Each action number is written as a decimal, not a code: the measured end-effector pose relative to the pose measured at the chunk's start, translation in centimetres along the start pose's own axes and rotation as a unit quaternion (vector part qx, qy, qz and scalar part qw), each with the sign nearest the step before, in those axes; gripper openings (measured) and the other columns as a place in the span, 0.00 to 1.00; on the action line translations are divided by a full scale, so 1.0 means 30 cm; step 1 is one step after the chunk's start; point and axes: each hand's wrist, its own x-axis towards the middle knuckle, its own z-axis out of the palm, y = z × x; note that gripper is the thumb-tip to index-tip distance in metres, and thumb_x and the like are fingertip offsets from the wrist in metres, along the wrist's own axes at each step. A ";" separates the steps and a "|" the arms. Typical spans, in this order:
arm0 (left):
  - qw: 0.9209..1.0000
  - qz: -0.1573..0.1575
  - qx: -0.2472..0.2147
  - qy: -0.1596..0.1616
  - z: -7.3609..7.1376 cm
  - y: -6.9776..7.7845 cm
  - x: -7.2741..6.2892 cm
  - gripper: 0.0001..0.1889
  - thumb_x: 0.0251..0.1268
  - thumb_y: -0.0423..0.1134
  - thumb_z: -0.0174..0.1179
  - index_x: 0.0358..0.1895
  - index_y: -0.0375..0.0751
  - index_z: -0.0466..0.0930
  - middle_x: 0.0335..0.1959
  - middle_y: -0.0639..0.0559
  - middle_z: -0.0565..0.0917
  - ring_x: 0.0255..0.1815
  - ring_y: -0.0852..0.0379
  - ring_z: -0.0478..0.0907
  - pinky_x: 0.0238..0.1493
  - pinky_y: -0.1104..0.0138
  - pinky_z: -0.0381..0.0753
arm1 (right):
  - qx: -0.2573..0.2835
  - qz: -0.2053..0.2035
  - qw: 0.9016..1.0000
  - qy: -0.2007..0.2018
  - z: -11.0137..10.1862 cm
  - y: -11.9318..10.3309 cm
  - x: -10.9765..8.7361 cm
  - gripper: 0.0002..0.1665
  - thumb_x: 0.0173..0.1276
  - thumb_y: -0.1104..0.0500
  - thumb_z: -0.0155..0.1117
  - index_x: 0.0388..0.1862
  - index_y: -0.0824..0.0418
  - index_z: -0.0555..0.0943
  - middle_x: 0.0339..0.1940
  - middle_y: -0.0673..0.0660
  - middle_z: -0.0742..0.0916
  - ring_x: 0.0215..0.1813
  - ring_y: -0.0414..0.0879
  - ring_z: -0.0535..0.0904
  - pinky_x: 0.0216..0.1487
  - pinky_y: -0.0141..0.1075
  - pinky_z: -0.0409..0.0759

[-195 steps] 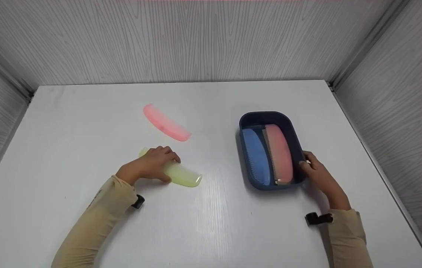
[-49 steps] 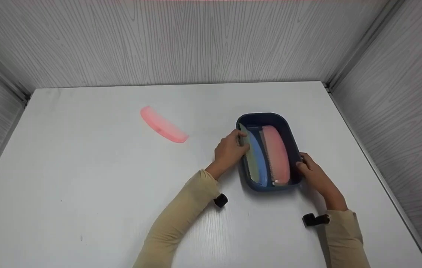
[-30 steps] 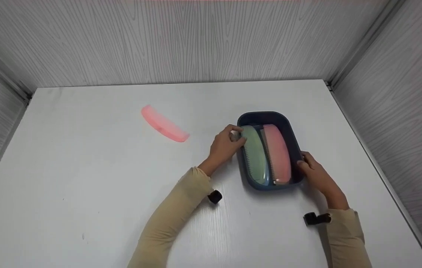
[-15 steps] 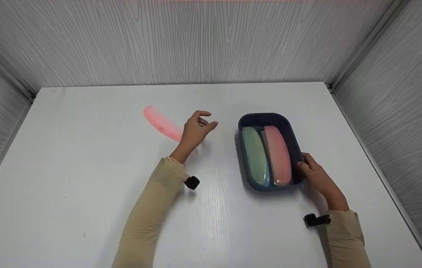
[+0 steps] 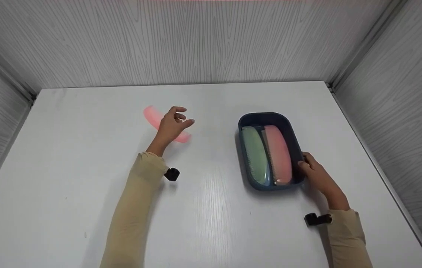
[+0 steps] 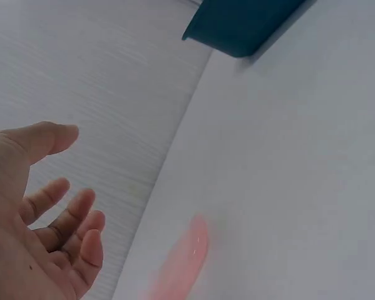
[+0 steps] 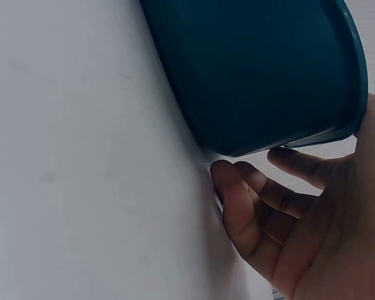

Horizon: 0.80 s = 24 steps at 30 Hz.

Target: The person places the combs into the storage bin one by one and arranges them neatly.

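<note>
My left hand hovers over a curved pink comb on the table, partly covering it in the head view. In the left wrist view the fingers of the left hand are loosely bent around nothing, and the pink comb lies apart from them. My right hand grips the right side of a dark blue plastic box, thumb over its rim. Inside the box, a green comb covers most of a blue comb. Beside them lies another pink comb, with a further comb's teeth showing at its left edge.
Everything lies on a white table. Grey wood-grain panels enclose it at the back and both sides. A black wrist camera sits at the left sleeve and another black camera at the right one.
The left hand lifted the green comb from the table, laid it in the box over the blue one, let go, and moved left to the loose pink comb. The right hand kept its grip.
</note>
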 end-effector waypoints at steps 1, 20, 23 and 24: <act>1.000 -0.002 0.015 -0.009 -0.013 -0.007 0.005 0.31 0.62 0.47 0.63 0.67 0.42 0.65 0.60 0.40 0.73 0.62 0.45 0.69 0.61 0.56 0.71 | 0.002 0.000 1.000 -0.002 0.000 -0.001 0.000 0.31 0.78 0.49 0.38 0.74 0.62 0.55 0.71 0.71 0.66 0.67 0.60 0.64 0.67 0.57 0.60; 0.976 -0.007 0.199 -0.085 -0.154 -0.182 0.023 0.39 0.59 0.42 0.66 0.73 0.40 0.58 0.76 0.40 0.56 0.78 0.40 0.46 0.75 0.46 0.45 | 0.015 -0.001 1.000 -0.002 0.005 0.006 0.006 0.32 0.77 0.51 0.37 0.74 0.63 0.53 0.73 0.71 0.63 0.70 0.62 0.60 0.69 0.57 0.56; 0.972 -0.013 0.215 -0.095 -0.157 -0.186 0.023 0.38 0.59 0.41 0.65 0.73 0.41 0.59 0.77 0.41 0.55 0.78 0.40 0.45 0.75 0.44 0.42 | 0.016 -0.001 1.000 -0.001 0.004 0.001 0.002 0.31 0.77 0.51 0.37 0.74 0.63 0.54 0.73 0.71 0.63 0.69 0.61 0.61 0.69 0.57 0.56; 0.971 -0.015 0.217 -0.096 -0.157 -0.187 0.023 0.38 0.59 0.41 0.65 0.73 0.42 0.59 0.77 0.41 0.55 0.78 0.40 0.45 0.75 0.44 0.42 | 0.017 -0.002 1.000 -0.001 0.004 0.000 0.001 0.31 0.77 0.51 0.38 0.74 0.63 0.54 0.73 0.71 0.63 0.69 0.61 0.61 0.69 0.57 0.57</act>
